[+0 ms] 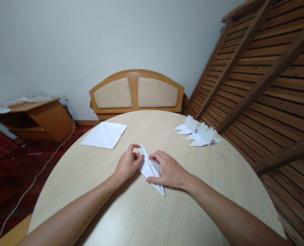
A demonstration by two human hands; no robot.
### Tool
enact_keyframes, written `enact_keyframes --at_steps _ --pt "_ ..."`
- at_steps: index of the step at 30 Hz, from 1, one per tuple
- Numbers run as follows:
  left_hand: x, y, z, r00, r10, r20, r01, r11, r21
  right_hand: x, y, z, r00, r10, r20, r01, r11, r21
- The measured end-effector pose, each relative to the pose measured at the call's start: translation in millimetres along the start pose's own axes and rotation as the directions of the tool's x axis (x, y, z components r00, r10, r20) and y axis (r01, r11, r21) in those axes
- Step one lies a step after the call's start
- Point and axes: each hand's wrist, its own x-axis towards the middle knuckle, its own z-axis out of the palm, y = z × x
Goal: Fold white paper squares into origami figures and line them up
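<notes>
A piece of folded white paper [147, 168], long and pointed at both ends, is between my hands just above or on the round table [187, 215]. My left hand [129, 161] pinches its upper left edge near the far tip, thumb on the near face. On the other side my right hand [169, 171] grips the paper's right edge, with its thumb across the lower part and its fingers at the upper part. The near tip points down toward me, free of both hands. Some fingertips are hidden behind the paper.
White paper sheets [104, 135] with creases lie at the table's far left. Several folded paper figures [201, 135] stand in a group at the far right. A wooden headboard [137, 89] is beyond the table, and a slatted wooden frame [267, 78] leans on the right.
</notes>
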Motion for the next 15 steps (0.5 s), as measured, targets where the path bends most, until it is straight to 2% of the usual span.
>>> enact_keyframes --at_steps 4,6,8,9,11,13,15 --pt "-1.8 2.7 -3.6 1.0 0.025 -0.008 -0.023 0.971 0.238 -0.7 4.3 1.4 0.993 -0.099 0.063 0.1 0.995 -0.007" --pt "-2.1 2.1 -5.4 0.991 0.128 -0.036 -0.107 0.927 0.358 -1.4 6.7 -0.3 0.985 -0.137 0.101 0.138 0.99 -0.007" --pt "-2.3 1.3 -6.9 0.956 0.291 -0.043 -0.244 0.866 0.437 -1.9 9.7 -3.3 0.976 -0.172 0.133 0.175 0.984 -0.01" --pt "-2.5 1.1 -7.5 0.93 0.368 -0.014 -0.323 0.832 0.451 -2.2 11.6 -5.2 0.971 -0.19 0.145 0.193 0.981 -0.012" --pt "-3.3 1.4 -7.7 0.881 0.46 0.113 -0.461 0.778 0.425 -2.5 16.7 -9.4 0.962 -0.221 0.159 0.226 0.974 -0.016" --pt "-4.7 2.4 -7.0 0.841 0.473 0.261 -0.54 0.753 0.375 -2.8 23.3 -13.6 0.957 -0.24 0.161 0.248 0.968 -0.031" --pt "-6.1 2.9 -5.9 0.817 0.433 0.381 -0.56 0.754 0.343 -2.9 30.1 -17.4 0.96 -0.236 0.151 0.248 0.966 -0.07"
